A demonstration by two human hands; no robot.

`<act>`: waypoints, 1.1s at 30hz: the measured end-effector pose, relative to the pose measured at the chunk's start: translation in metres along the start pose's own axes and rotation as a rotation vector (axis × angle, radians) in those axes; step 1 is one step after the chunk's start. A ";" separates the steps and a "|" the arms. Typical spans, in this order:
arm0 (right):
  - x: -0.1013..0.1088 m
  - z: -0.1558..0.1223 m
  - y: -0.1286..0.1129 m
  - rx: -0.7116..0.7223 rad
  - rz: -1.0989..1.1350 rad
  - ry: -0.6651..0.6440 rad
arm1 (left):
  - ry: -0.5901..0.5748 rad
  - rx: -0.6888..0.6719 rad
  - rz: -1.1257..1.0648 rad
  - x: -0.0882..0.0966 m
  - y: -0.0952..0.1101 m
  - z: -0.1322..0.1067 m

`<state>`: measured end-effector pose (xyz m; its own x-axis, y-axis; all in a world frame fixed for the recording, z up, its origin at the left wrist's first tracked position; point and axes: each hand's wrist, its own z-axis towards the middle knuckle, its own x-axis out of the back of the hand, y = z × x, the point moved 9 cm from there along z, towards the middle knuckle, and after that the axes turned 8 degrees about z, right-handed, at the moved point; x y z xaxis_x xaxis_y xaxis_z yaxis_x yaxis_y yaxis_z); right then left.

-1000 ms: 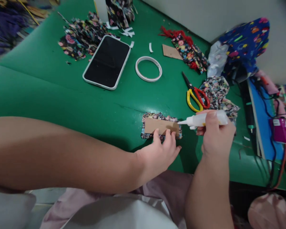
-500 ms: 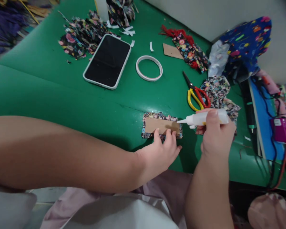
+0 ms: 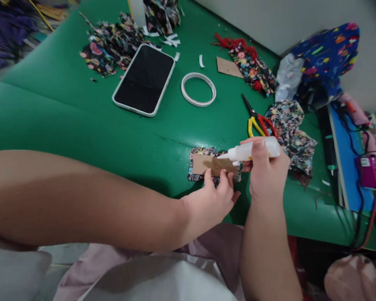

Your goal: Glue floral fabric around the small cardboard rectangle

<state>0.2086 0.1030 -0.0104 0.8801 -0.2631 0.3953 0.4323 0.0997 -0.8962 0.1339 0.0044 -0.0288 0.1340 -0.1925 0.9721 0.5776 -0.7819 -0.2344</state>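
Cardboard strip (image 3: 202,163) lies flat on a patterned fabric piece (image 3: 203,150), fabric edges showing around it, both on the green surface (image 3: 81,121) in front of the person. Left hand (image 3: 209,200): not gripping, fingers bent and spread, fingertips resting on the cardboard's near edge. Right hand (image 3: 268,173): wrapped around a whitish squeeze bottle (image 3: 247,150), tilted nearly level, nozzle pointing left over the cardboard's far edge; can't tell if the tip touches. Scissors (image 3: 253,113) with one yellow and one red handle just beyond the right hand, crumpled floral cloth (image 3: 290,125) beside them. Farther out: white ring (image 3: 198,103), then dark-screened phone (image 3: 146,79) to its left. Past the phone, heap of floral scraps (image 3: 113,46). Far right, purple box (image 3: 371,172) near cables.
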 end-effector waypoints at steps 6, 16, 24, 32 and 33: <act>-0.013 -0.002 -0.007 -0.009 0.001 -0.057 | -0.040 -0.041 0.026 -0.002 0.002 0.000; -0.028 -0.004 -0.014 -0.047 0.051 -0.089 | 0.013 -0.008 0.030 0.000 0.002 0.001; -0.039 -0.006 -0.004 -0.101 0.222 -0.122 | 0.023 -0.004 0.011 0.000 0.000 0.001; -0.043 -0.007 -0.001 -0.132 0.225 -0.156 | 0.023 -0.025 0.008 0.001 0.000 0.001; -0.042 -0.007 -0.001 -0.131 0.224 -0.149 | 0.029 -0.021 0.006 0.002 0.000 0.001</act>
<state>0.1703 0.1076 -0.0277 0.9741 -0.1035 0.2010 0.2033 0.0123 -0.9790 0.1350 0.0050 -0.0268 0.1138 -0.2138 0.9702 0.5596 -0.7931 -0.2404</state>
